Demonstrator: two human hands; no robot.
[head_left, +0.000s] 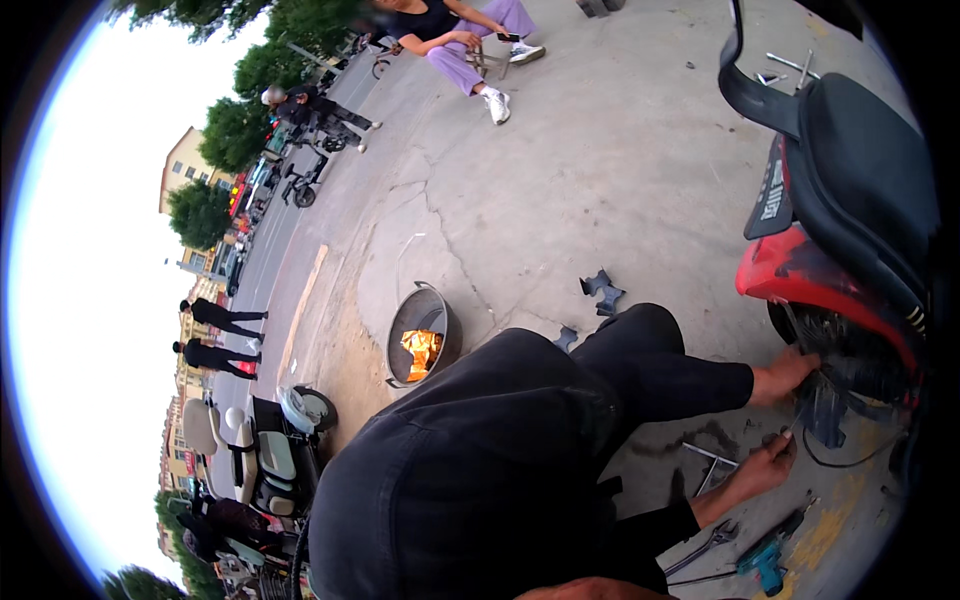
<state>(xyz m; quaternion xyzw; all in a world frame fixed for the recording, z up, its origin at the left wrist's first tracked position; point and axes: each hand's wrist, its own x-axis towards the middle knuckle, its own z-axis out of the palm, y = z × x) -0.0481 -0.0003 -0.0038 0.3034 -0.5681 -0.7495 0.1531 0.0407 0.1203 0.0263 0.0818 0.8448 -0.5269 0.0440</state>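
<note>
My left hand (786, 377) reaches in beside the rear wheel (830, 335) of a red and black scooter (775, 265). Its fingers curl round something hidden among the dark parts there. Just below, my right hand (757, 470) has its fingertips pinched together near a black hanging part (825, 418). Whatever sits in that pinch is too small to name. A thin black cable (850, 466) loops down from the scooter beside the right hand. On the ground by my right wrist lies a metal T-shaped tool (712, 458).
An adjustable wrench (718, 537) and a teal power drill (765, 568) lie near my right forearm. Dark cut pieces (604, 292) and a metal basin (452, 335) holding a gold packet (422, 352) rest ahead. Farther off are a seated person (465, 65) and a parked scooter (275, 455).
</note>
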